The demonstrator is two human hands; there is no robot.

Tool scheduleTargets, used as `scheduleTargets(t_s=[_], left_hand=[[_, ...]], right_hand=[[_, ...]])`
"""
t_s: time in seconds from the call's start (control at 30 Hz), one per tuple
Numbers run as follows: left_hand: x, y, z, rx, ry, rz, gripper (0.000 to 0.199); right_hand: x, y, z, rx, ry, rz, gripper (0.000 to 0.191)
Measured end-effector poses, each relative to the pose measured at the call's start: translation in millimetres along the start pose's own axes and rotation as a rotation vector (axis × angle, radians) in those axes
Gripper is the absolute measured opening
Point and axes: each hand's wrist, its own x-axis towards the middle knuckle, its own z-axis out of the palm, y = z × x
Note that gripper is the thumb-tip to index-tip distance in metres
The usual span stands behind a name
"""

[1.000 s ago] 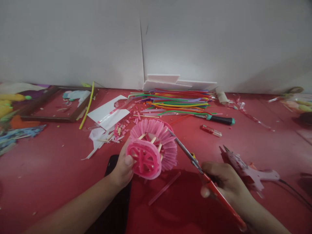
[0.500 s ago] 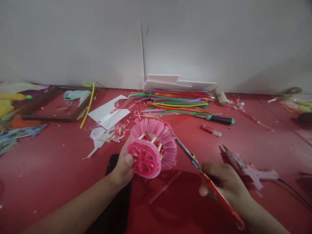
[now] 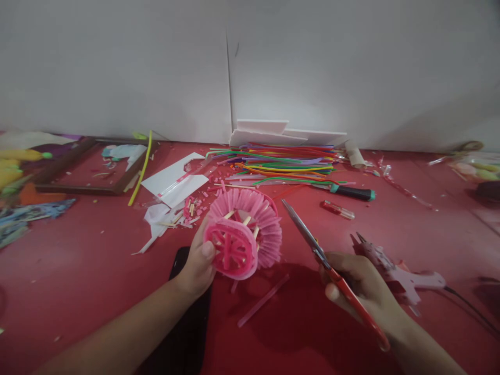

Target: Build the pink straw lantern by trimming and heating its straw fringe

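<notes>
My left hand (image 3: 199, 265) is closed on the edge of a pink handmade piece (image 3: 267, 234), thumb on its near ring. The piece has a spoked oval ring in front, short pale sticks behind it, and a wide pleated fringe round the back. In my right hand (image 3: 361, 289) is a pair of scissors (image 3: 339, 284) with red handles. The blades look closed and point up and left, just apart from the fringe. A pink translucent stick (image 3: 263, 301) lies on the red table below the piece.
A black phone (image 3: 183, 323) lies under my left wrist. At right rests a pink glue gun (image 3: 410, 278) with a cable. Behind are a bundle of coloured pipe cleaners (image 3: 289, 165), a black-handled tool (image 3: 353, 192), a red lighter (image 3: 338, 209) and pink scraps (image 3: 193, 208). A brown frame (image 3: 78, 188) sits left.
The scissors have drawn back from the fringe, down and to the right, leaving a gap. The pink piece has shifted only slightly in my left hand.
</notes>
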Motion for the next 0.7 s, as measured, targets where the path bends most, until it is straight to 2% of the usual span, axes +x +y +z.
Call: scheduleTargets(t_s=[0.17, 0.4, 0.57, 0.7], left_hand=[[2.0, 0.5, 3.4, 0.003, -0.057, -0.027, 0.059], [0.5, -0.5, -1.1, 0.001, -0.008, 0.004, 0.041], [-0.2, -0.8, -5.1, 0.015, -0.009, -0.033, 0.045], [-0.1, 1.3, -5.6, 0.041, 0.056, -0.082, 0.052]], right_hand=[[-1.4, -3.1, 1.2, 0.022, -0.041, 0.014, 0.075], [-0.4, -6.2, 1.6, -0.007, -0.071, 0.000, 0.076], [-0.3, -8.4, 2.0, -0.010, -0.076, 0.005, 0.076], [-1.8, -3.5, 4.4, 0.016, -0.060, -0.002, 0.075]])
